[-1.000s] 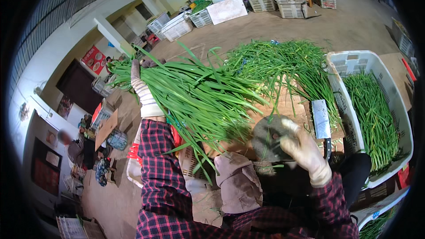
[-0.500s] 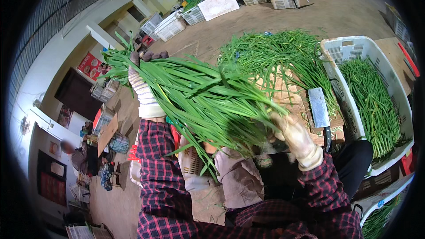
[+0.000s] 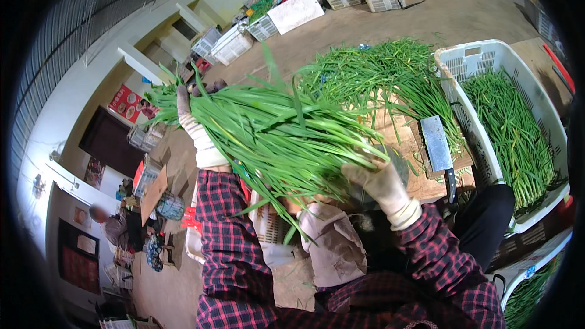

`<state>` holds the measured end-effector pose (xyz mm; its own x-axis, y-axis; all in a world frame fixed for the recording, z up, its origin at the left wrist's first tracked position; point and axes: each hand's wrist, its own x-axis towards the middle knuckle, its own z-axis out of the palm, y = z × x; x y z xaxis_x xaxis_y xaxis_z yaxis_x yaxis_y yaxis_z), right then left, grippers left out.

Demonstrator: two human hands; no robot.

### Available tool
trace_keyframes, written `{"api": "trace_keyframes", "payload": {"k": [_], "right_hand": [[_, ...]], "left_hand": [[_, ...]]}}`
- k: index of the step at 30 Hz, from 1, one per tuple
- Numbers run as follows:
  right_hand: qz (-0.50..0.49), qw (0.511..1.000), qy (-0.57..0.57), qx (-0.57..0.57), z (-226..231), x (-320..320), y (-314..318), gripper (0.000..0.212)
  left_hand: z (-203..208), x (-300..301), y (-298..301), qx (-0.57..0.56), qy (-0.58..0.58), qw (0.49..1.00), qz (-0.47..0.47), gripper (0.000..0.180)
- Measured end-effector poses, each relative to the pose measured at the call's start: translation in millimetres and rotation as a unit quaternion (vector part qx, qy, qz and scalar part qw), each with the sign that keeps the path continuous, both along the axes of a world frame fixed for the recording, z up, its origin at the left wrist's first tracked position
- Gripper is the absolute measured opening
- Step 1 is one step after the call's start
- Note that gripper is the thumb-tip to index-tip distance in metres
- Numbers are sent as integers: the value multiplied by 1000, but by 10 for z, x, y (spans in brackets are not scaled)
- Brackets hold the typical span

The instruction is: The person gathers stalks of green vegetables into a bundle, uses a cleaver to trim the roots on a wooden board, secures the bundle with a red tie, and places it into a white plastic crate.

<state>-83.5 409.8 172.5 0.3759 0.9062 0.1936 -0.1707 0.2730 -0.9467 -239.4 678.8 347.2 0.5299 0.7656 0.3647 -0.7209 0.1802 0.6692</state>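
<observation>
Clamps dark-fingered, white-striped, knit-gloved left hand (image 3: 196, 129) round leafy end of long green leaf bundle (image 3: 274, 128). Holds it aslant between hands, long axis from upper-left tips to lower-right pale stem ends. Has cream-gloved right hand (image 3: 382, 187) at stem ends, nearer black-handled steel cleaver (image 3: 436, 141); cannot tell if gripping.

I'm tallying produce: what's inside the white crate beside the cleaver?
The white crate holds chive-like greens, pale at the near end. The crate's bottom beneath them is covered and cannot be seen.
</observation>
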Motion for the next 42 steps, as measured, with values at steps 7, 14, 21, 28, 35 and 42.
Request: {"api": "trace_keyframes", "payload": {"k": [7,14,21,28,35,42], "right_hand": [[-37,993,-47,99,-17,-481,-116,43],[33,994,-6,-103,-355,-435,-677,13],[-102,937,-285,-176,-547,-76,-1183,11],[-71,945,-187,-260,-999,213,-1034,32],[15,990,9,140,-509,15,-371,49],[71,973,129,178,-709,-210,-106,41]], "left_hand": [[-34,5,24,-12,-88,988,-126,34],[-164,20,-34,28,-98,985,-140,26],[-76,-209,-161,41,-138,979,-141,28],[147,-275,-32,64,-148,970,-182,27],[111,-195,-140,87,-148,961,-219,25],[155,-261,-307,48,-173,961,-209,23]]}}
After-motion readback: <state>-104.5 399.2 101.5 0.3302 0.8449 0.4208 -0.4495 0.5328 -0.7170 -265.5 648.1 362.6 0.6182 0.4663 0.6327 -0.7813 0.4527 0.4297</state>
